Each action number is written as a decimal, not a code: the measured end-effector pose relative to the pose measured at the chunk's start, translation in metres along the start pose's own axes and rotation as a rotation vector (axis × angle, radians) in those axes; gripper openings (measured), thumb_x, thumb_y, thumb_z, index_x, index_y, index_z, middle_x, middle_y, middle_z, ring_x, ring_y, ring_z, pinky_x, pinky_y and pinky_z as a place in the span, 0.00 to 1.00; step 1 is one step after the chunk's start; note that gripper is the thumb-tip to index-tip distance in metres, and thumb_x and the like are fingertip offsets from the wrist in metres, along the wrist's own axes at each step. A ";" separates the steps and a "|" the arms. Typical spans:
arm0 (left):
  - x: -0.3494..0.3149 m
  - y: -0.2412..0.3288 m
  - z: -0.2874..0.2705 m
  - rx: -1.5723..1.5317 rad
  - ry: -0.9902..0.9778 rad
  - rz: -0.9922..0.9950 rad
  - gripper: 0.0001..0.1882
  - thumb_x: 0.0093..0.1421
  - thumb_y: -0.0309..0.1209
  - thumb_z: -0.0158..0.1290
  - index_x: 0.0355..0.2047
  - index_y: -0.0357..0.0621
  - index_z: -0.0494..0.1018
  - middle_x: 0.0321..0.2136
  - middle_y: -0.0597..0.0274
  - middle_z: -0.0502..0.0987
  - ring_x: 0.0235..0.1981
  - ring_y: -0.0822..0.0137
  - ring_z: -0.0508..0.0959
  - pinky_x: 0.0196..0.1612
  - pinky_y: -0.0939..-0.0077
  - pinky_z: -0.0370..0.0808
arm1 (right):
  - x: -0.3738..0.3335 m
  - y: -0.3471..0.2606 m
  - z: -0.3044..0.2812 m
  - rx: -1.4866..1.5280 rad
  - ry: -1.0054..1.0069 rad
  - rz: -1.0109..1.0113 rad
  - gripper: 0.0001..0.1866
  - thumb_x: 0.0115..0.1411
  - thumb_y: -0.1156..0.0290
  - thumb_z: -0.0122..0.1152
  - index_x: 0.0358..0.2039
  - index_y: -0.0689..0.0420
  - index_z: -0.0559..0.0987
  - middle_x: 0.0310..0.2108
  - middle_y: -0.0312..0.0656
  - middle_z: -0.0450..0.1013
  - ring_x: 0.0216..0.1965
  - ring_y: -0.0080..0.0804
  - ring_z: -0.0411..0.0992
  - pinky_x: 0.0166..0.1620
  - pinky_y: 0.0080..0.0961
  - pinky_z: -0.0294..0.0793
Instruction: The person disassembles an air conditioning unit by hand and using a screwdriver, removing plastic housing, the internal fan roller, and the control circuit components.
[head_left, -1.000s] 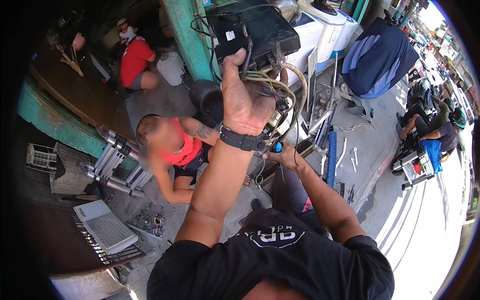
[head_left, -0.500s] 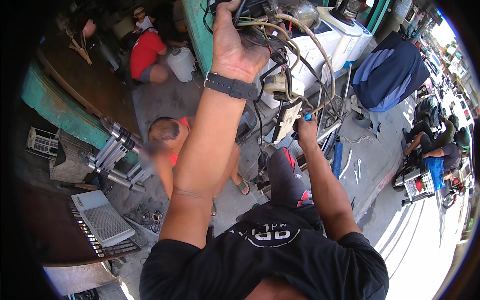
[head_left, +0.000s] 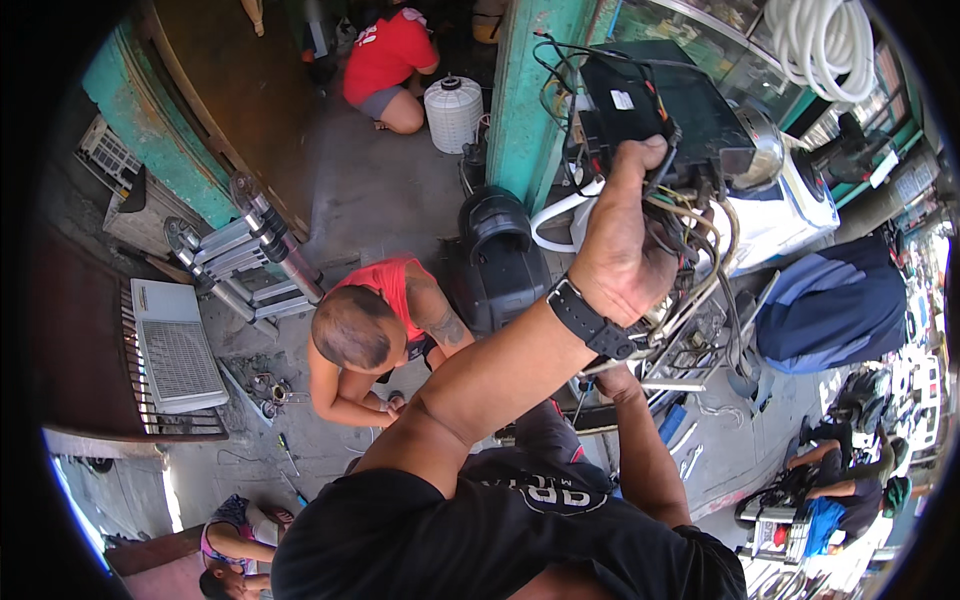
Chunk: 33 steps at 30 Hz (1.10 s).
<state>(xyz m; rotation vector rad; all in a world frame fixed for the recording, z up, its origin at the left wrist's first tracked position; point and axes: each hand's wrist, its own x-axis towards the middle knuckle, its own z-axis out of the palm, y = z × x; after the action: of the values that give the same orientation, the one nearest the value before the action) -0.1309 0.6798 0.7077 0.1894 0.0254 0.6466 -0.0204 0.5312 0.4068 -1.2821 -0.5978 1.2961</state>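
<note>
My left hand (head_left: 635, 225) is raised and closed around a bundle of wires (head_left: 690, 215) and the near edge of a black plastic box (head_left: 650, 100). The thumb presses against the box's side. Loose thin leads stick out from the box's far left end, and a rounded clear-and-silver part (head_left: 765, 150) sits at its right. Below my left wrist, my right hand (head_left: 618, 382) is closed, its fingertips partly hidden behind the watch strap. A thin shaft like a screwdriver's (head_left: 581, 402) shows beside it; its blue handle, seen earlier, is now hidden.
A person in a red tank top (head_left: 385, 315) crouches close at my left, near a folded ladder (head_left: 235, 260). Behind the box stands a white appliance (head_left: 790, 210). A dark blue cover (head_left: 835, 305) lies at right; wrenches (head_left: 690, 460) and a blue tube (head_left: 673, 422) rest on the ground.
My view has swung, and the black box now shows more fully. My left forearm slants further right, across the right hand. The pale flat part near my right hand has gone from sight.
</note>
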 end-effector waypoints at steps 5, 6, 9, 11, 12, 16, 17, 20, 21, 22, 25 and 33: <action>0.079 0.030 0.007 -0.053 0.029 0.068 0.19 0.63 0.44 0.56 0.44 0.43 0.76 0.36 0.57 0.82 0.36 0.62 0.81 0.46 0.59 0.79 | 0.117 -0.071 0.009 -0.143 -0.245 0.034 0.18 0.52 0.75 0.74 0.44 0.58 0.80 0.29 0.35 0.77 0.25 0.23 0.73 0.28 0.23 0.72; 0.095 0.038 0.010 -0.055 0.022 0.082 0.19 0.63 0.45 0.56 0.44 0.43 0.76 0.36 0.57 0.82 0.36 0.62 0.81 0.46 0.59 0.79 | 0.126 -0.080 0.008 -0.175 -0.278 0.048 0.17 0.52 0.75 0.74 0.43 0.58 0.80 0.29 0.35 0.77 0.25 0.23 0.73 0.28 0.23 0.72; 0.135 0.068 0.021 -0.025 0.025 0.195 0.20 0.62 0.45 0.57 0.45 0.40 0.77 0.36 0.56 0.82 0.38 0.60 0.81 0.48 0.57 0.79 | 0.164 -0.106 0.014 -0.260 -0.383 0.057 0.15 0.53 0.73 0.74 0.40 0.57 0.80 0.29 0.35 0.77 0.25 0.24 0.73 0.28 0.24 0.73; 0.158 0.092 0.029 0.016 0.058 0.305 0.21 0.62 0.44 0.57 0.46 0.40 0.76 0.37 0.55 0.82 0.39 0.59 0.81 0.49 0.55 0.78 | 0.186 -0.121 0.020 -0.279 -0.425 0.054 0.13 0.54 0.72 0.74 0.39 0.57 0.80 0.28 0.35 0.77 0.25 0.24 0.73 0.28 0.24 0.73; 0.163 0.104 0.039 0.028 0.096 0.350 0.21 0.63 0.45 0.55 0.46 0.40 0.76 0.37 0.55 0.82 0.40 0.58 0.80 0.51 0.53 0.77 | 0.195 -0.125 0.019 -0.244 -0.422 0.058 0.13 0.54 0.72 0.74 0.38 0.57 0.80 0.28 0.36 0.77 0.25 0.24 0.73 0.28 0.24 0.73; 0.188 0.157 0.045 0.123 0.035 0.556 0.17 0.64 0.43 0.52 0.43 0.43 0.77 0.37 0.57 0.82 0.39 0.57 0.80 0.48 0.50 0.76 | 0.223 -0.169 0.021 0.155 -0.290 0.054 0.12 0.57 0.71 0.70 0.36 0.57 0.75 0.26 0.38 0.71 0.20 0.28 0.67 0.24 0.26 0.66; 0.191 0.169 0.051 0.127 0.040 0.585 0.14 0.63 0.43 0.53 0.40 0.46 0.77 0.34 0.60 0.82 0.35 0.60 0.80 0.42 0.55 0.77 | 0.231 -0.185 0.018 0.231 -0.257 0.049 0.12 0.58 0.70 0.70 0.35 0.56 0.74 0.26 0.38 0.70 0.19 0.28 0.66 0.23 0.26 0.66; 0.199 0.204 0.069 0.108 -0.112 0.643 0.15 0.66 0.39 0.51 0.44 0.43 0.78 0.36 0.56 0.83 0.34 0.56 0.81 0.44 0.54 0.79 | 0.253 -0.249 0.024 0.294 -0.265 -0.035 0.13 0.57 0.68 0.71 0.36 0.56 0.73 0.26 0.39 0.70 0.19 0.27 0.67 0.23 0.24 0.64; 0.201 0.211 0.078 0.108 -0.124 0.655 0.14 0.66 0.39 0.52 0.43 0.44 0.78 0.35 0.57 0.82 0.33 0.56 0.80 0.43 0.53 0.79 | 0.264 -0.275 0.030 0.276 -0.305 -0.091 0.15 0.57 0.68 0.71 0.38 0.57 0.73 0.27 0.39 0.70 0.19 0.27 0.67 0.22 0.23 0.64; 0.205 0.217 0.085 0.144 -0.174 0.700 0.13 0.65 0.39 0.52 0.42 0.44 0.78 0.35 0.57 0.82 0.32 0.56 0.80 0.41 0.53 0.79 | 0.269 -0.289 0.036 0.222 -0.309 -0.110 0.18 0.57 0.69 0.71 0.44 0.58 0.72 0.27 0.39 0.70 0.19 0.26 0.67 0.22 0.22 0.64; 0.233 0.245 0.105 0.197 -0.254 0.650 0.13 0.65 0.39 0.50 0.36 0.44 0.78 0.31 0.58 0.81 0.30 0.57 0.78 0.37 0.56 0.78 | 0.275 -0.324 0.053 -0.026 -0.359 -0.106 0.43 0.54 0.75 0.72 0.66 0.63 0.59 0.29 0.42 0.73 0.23 0.27 0.69 0.22 0.22 0.66; 0.240 0.279 0.178 0.389 -0.134 0.809 0.23 0.69 0.50 0.42 0.35 0.46 0.78 0.38 0.53 0.81 0.39 0.47 0.78 0.49 0.40 0.73 | 0.321 -0.360 0.074 0.039 -0.346 -0.340 0.13 0.56 0.78 0.62 0.43 0.64 0.74 0.29 0.40 0.74 0.18 0.25 0.66 0.21 0.21 0.64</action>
<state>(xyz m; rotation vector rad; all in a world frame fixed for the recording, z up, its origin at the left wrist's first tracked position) -0.0907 1.0120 0.9418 0.6362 -0.0590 1.4337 0.1242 0.9261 0.6545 -0.8794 -0.9838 1.2402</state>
